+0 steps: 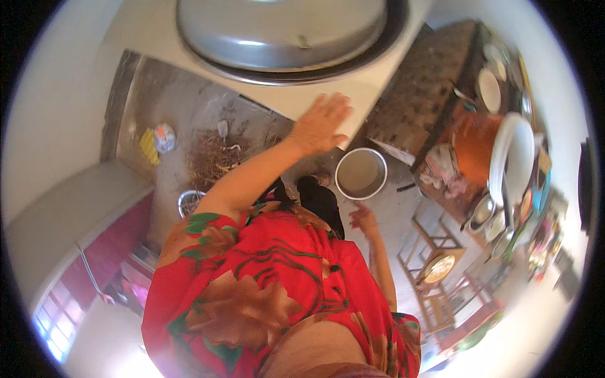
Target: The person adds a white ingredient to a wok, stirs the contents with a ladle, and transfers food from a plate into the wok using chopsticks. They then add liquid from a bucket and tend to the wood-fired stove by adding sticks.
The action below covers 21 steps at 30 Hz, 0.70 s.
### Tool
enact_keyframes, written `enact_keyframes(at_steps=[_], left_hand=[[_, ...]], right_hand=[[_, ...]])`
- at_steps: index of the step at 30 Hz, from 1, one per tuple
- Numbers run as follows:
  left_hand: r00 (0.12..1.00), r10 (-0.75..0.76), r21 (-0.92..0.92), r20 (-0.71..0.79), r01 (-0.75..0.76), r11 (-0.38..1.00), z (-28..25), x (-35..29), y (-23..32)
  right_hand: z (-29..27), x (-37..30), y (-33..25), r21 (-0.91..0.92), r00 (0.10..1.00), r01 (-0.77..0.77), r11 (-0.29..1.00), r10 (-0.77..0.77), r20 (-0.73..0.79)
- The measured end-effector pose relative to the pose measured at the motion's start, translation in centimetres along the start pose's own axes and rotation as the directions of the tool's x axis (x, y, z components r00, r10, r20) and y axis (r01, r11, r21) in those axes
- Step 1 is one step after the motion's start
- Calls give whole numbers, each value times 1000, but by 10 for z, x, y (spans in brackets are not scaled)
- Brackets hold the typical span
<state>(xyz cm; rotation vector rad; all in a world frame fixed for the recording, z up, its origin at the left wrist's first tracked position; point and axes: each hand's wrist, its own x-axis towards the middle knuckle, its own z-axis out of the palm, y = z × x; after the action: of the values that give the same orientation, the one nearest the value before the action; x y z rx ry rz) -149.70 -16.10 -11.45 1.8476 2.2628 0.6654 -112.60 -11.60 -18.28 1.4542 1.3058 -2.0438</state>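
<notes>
My left hand is stretched forward over the corner of the pale countertop, fingers extended and nothing in it. Just beyond the fingertips stands a large, wide metal pan with a domed silver lid. Whether the palm presses on the counter cannot be made out. My right hand hangs lower, beside my body, with its fingers apart and nothing in them. Nearest to it is a round metal basin, which looks bare inside and is below the counter corner.
Twigs litter the floor at left, near a yellow bag. On the right, a brick structure adjoins a surface holding a big white tub, cloths and bowls. A wooden stool stands lower right.
</notes>
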Motion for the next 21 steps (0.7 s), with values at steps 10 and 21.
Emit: enact_keyframes(at_steps=[10, 21], left_hand=[[948, -51, -169, -315, -3, 986, 12, -11, -7], [759, -56, -67, -649, 16, 998, 23, -79, -16]], right_hand=[[54, 78, -264, 441, 941, 335, 833, -318, -115], [111, 113, -292, -152, 757, 414, 897, -433, -490]])
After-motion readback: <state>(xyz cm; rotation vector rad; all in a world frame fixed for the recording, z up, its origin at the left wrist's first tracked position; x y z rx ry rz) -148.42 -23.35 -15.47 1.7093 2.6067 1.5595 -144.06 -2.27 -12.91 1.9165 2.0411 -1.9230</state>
